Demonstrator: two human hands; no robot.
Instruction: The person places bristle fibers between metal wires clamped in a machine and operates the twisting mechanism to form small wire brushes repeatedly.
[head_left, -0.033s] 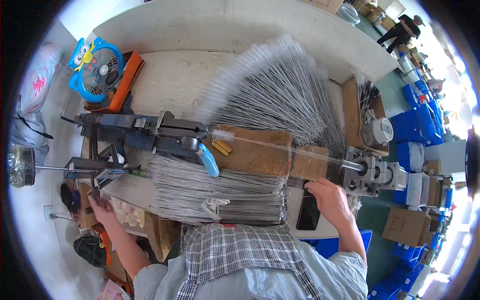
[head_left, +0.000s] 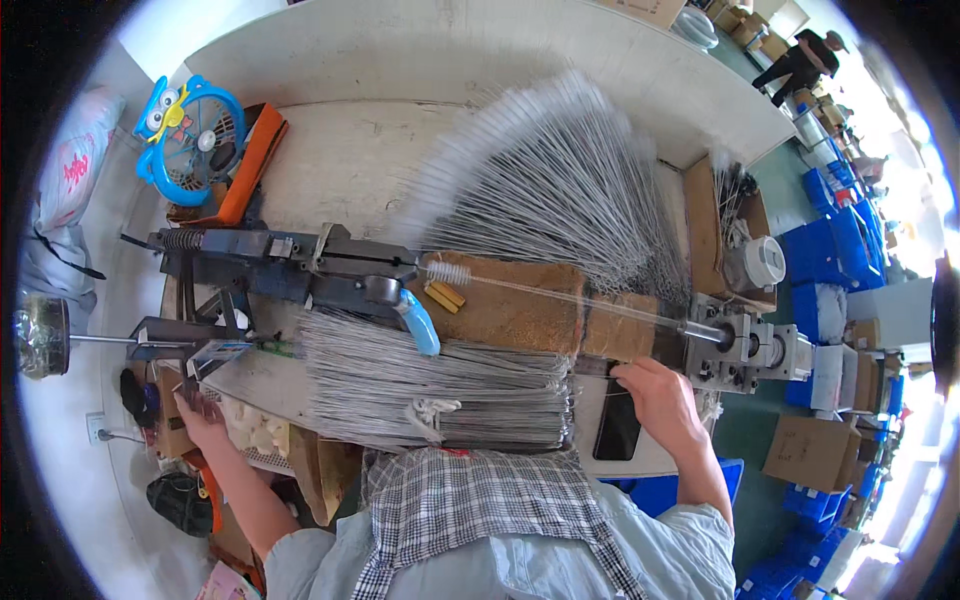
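Right hand (head_left: pixel 660 400) resting half-open at the end of the bundle of bare wires (head_left: pixel 440 385), close to the spinning chuck (head_left: pixel 735 345) where one twisted wire brush (head_left: pixel 530 285) is stretched from the blue-grey machine (head_left: pixel 300 265); could get fingers or the checked cloth (head_left: pixel 480 500) caught if drifting nearer. Left hand (head_left: pixel 200 415) low at the bench's left edge, fingers curled, hold not possible to tell. Brown cardboard box (head_left: pixel 810 450) shut, contents hidden; blue crates (head_left: pixel 845 235) too blurred to read inside.
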